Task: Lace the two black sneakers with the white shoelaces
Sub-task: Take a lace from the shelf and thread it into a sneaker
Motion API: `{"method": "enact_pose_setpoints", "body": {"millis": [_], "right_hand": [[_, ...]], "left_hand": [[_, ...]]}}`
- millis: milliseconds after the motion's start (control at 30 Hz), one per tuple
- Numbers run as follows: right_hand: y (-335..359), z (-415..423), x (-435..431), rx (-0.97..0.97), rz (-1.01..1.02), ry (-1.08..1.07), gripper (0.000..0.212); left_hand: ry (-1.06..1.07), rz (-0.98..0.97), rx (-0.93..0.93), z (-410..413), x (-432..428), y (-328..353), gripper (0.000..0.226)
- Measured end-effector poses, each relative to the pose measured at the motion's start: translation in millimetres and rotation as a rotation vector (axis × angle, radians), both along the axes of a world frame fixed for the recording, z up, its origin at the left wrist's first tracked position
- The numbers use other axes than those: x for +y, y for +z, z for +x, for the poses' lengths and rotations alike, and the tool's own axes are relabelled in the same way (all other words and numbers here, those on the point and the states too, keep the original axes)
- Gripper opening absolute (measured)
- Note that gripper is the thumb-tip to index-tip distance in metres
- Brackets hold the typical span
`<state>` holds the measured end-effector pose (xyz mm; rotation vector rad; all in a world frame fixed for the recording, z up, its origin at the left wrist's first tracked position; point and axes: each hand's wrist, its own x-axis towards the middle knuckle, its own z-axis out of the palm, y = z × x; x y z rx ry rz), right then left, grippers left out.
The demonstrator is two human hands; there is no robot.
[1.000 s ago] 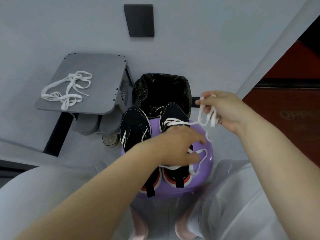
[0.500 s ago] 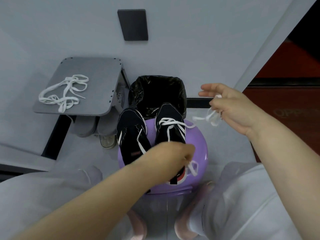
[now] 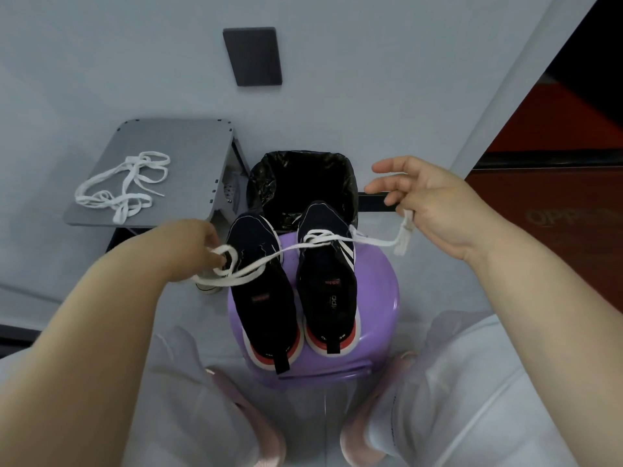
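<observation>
Two hands hold the ends of one white shoelace (image 3: 322,236), which crosses the front eyelets of the black sneaker (image 3: 328,291) just right of centre. The left hand (image 3: 194,251), at centre left, has its fingers curled round a looped bunch of the lace. The right hand (image 3: 429,205), at centre right, keeps its upper fingers stretched out while the lower ones pinch the other end, which dangles below them. One strand runs from the left hand over the toe of the other sneaker (image 3: 263,291), which carries no lace. Both sneakers stand side by side, toes up-frame, on a purple stool (image 3: 381,298). Behind them is a black-lined bin (image 3: 303,183). At upper left, a second shoelace (image 3: 124,183) lies tangled on a grey tray (image 3: 188,146).
</observation>
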<state>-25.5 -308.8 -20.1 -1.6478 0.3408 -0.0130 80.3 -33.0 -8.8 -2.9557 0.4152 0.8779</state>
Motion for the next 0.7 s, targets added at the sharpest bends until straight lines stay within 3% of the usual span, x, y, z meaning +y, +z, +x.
{"method": "enact_pose_setpoints", "body": {"millis": [100,167,200,267,333,400,533,700], "right_hand": [[1.5,0.9,4.1,-0.024,0.027,0.066,0.060],[3.0,1.6,10.1,-0.057,0.081,0.084,0.061],[3.7,2.4,13.3,-0.074,0.123,0.082,0.062],[4.6,4.3,20.1,-0.094,0.219,0.075,0.062],[5.0,5.6,26.6,-0.097,0.305,0.099,0.060],[4.8,6.1,32.0,-0.109,0.341,0.127,0.061],[3.1,6.8,39.0,-0.115,0.292,0.106,0.068],[0.5,8.0,33.5,-0.133,0.208,0.061,0.067]], "left_hand": [[-0.052,0.073,-0.173,-0.8,-11.4,-8.3,0.047],[-0.163,-0.160,-0.278,-9.7,-28.6,-14.3,0.045],[-0.199,-0.370,-0.249,-17.9,-39.5,-16.2,0.039],[-0.188,-0.737,-0.006,-42.1,-62.6,-14.7,0.028],[-0.119,-0.933,0.247,-63.4,-81.9,-16.5,0.033],[-0.009,-1.056,0.356,-74.4,-94.1,-21.1,0.038],[0.182,-1.173,0.334,-73.2,-102.2,-21.1,0.026],[0.134,-1.138,0.184,-61.9,-96.8,-14.6,0.010]]}}
